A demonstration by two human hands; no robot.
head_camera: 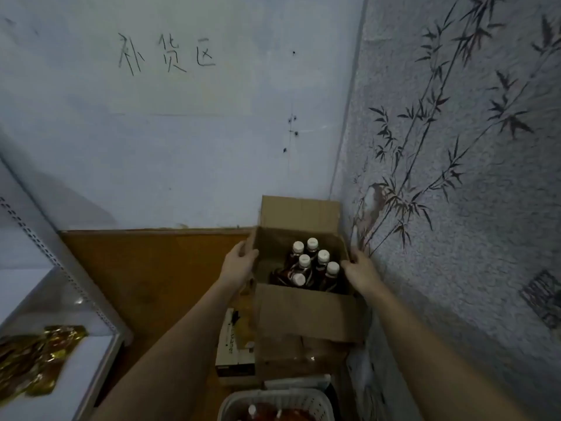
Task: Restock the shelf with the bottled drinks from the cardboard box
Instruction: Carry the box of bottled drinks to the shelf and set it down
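Observation:
An open cardboard box (306, 314) stands in the corner of the room, its flaps up. Several dark bottled drinks with white caps (312, 262) stand inside it. My left hand (239, 262) grips the box's left wall near the top edge. On the opposite side, my right hand (359, 268) grips the right wall. A white shelf (76, 375) sits at the lower left, with gold-wrapped packets (33, 357) lying on it.
A white plastic basket (273, 402) with bottles in it is at the bottom centre. A small printed carton (235, 344) lies left of the box. Brown board covers the floor. A bamboo-patterned wall runs close on the right; the shelf's perforated upright (54, 256) is at left.

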